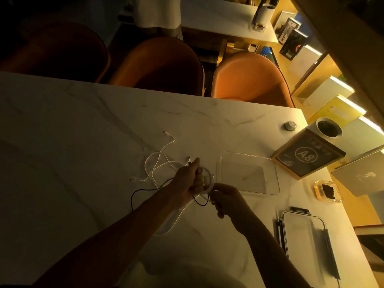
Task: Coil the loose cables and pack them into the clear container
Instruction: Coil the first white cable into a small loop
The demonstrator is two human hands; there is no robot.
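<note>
My left hand (190,177) grips a partly coiled white cable (208,180), the loops wrapped around its fingers. Just below it, my right hand (227,199) pinches the free tail of that same cable. Loose white cables (160,163) lie tangled on the marble table (83,125) to the left of my hands. A thin black cable (143,191) curls under my left forearm. The clear container (248,173) sits open and empty to the right of my hands. Its lid (305,238) lies at the near right.
A framed sign marked A8 (307,155), a white cup (329,127), a small round knob (290,125), an amber ashtray (328,191) and a closed laptop (361,173) stand along the right edge. Orange chairs (251,80) line the far side.
</note>
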